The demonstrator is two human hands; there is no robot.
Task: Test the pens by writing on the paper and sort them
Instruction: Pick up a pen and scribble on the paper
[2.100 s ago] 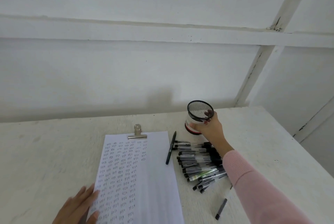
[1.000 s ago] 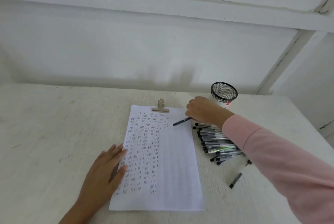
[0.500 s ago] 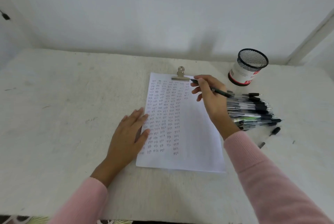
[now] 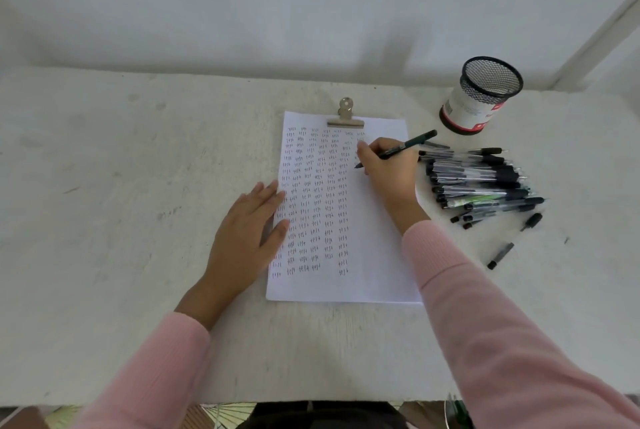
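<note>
A white sheet of paper [image 4: 370, 255] covered in columns of small handwritten marks lies on the table, held at its top by a metal clip [image 4: 345, 115]. My right hand [image 4: 389, 169] grips a dark pen [image 4: 412, 144] in a writing hold, its tip touching the paper in the rightmost written column. My left hand [image 4: 247, 238] lies flat, fingers straight, pressing on the paper's left edge. A pile of several black and clear pens [image 4: 481, 182] lies just right of the paper.
A black mesh pen cup [image 4: 481, 96] with a white and red label stands at the back right. Two loose pen parts [image 4: 500, 255] [image 4: 531, 220] lie in front of the pile. The white table [image 4: 121, 203] meets a white wall behind; its front edge is near me.
My right hand left the mesh cup, picked up a dark pen beside the paper and brought its tip onto the sheet. My view tilted downward. The left hand stayed on the paper's edge.
</note>
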